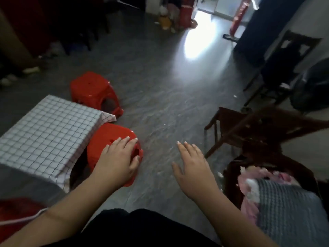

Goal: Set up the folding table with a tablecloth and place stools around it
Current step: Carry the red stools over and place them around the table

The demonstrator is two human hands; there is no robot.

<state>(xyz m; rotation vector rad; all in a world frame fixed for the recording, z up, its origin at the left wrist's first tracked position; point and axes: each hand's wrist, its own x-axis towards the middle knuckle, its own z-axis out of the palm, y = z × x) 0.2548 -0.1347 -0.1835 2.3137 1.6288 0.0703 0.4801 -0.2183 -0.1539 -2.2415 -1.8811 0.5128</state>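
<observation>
The left hand (118, 161) rests flat on the near stool (114, 138) beside the clothed worktop (44, 129), grip released; the right hand (194, 168) hovers, fingers spread.

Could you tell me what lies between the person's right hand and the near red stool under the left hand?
Only bare grey floor: in the head view nothing sits between the right hand and the near red stool.

The red square plastic stool (114, 139) under the left hand's (117, 161) grip looks smooth and shiny. Past that grip, a second red plastic stool (92, 90) shines the same way. Beside the grip, the white checked cloth (48, 129) on the worktop looks soft and matt. The grey floor (160, 86) is smooth and glossy. The dark brown wooden chair (252, 125) looks dull.
</observation>
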